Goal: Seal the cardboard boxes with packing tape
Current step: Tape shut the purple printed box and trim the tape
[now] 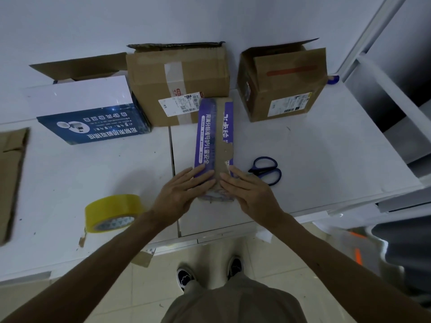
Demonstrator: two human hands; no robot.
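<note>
The narrow box point(213, 145) lies mid-surface point(314, 159), flaps meeting along its top. It looks light, thin-walled and torn at one edge; best held flat across the flaps. The left hand point(184, 192) and right hand point(247, 192) press its near end, fingers straight. Tape point(112, 212) sits left, scissors point(265, 170) right.

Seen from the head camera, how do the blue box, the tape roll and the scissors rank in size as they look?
Largest: blue box.
Next: tape roll.
Smallest: scissors.
The tape roll lies nearer the camera, so its lead over the scissors may be partly nearness.
</note>
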